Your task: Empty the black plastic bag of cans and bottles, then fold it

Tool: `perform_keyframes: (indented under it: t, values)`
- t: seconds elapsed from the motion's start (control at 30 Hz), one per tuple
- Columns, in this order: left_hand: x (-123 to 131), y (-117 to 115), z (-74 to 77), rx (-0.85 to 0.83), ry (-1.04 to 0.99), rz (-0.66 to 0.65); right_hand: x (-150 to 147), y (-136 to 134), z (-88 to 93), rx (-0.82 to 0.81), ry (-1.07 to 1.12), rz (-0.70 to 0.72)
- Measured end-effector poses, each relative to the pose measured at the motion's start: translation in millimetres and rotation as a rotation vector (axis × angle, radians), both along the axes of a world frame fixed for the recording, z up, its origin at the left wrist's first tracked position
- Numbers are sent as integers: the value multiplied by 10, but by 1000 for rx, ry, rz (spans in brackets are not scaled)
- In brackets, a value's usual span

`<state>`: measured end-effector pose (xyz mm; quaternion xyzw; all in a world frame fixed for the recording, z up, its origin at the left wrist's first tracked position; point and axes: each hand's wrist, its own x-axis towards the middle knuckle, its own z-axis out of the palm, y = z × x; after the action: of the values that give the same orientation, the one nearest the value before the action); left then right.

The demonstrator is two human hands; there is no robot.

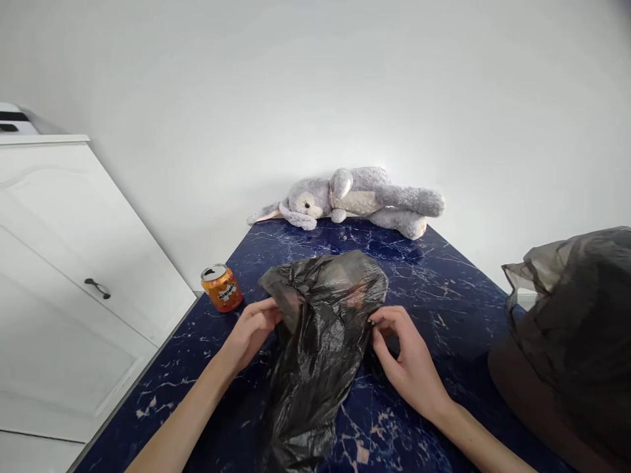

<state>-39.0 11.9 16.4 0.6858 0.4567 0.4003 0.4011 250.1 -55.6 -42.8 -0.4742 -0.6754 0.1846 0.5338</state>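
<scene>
A thin black plastic bag [325, 328] lies crumpled on the blue marbled table [419, 394]. Something pale and reddish shows dimly through its upper part, too veiled to name. My left hand [255, 328] grips the bag's left edge, its fingertips hidden behind a fold of the film. On the right edge, my right hand [403, 355] pinches the plastic between thumb and fingers. An orange Mirinda can [221, 289], opened on top, stands upright just beyond my left hand.
A grey plush bunny [365, 194] lies on its side at the table's far end by the white wall. To the right stands a bin [513, 387] lined with a dark bag [586, 315]. A white cabinet [64, 263] borders the left side.
</scene>
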Motion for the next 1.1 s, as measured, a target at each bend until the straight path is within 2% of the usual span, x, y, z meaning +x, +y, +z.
perform_keyframes:
  t: [0.07,0.2,0.37,0.57,0.8,0.97,1.1]
  values:
    - [42,5,-32,45,-3,6,-1,1,-2,1,1,-2]
    - [137,6,-139,153,7,133,-1,3,-3,-6,6,0]
    - [145,-48,-329,175,-19,201,-1,3,-6,-11,10,5]
    - [83,-81,-543,201,-17,209,3,2,-28,-18,-25,14]
    - [50,-23,-786,143,13,183,7,3,-74,-128,-170,91]
    - [19,-22,-799,84,-2,183,9,18,-112,-139,-257,89]
    - [74,-66,-669,67,-18,158,35,55,-168,-141,-258,41]
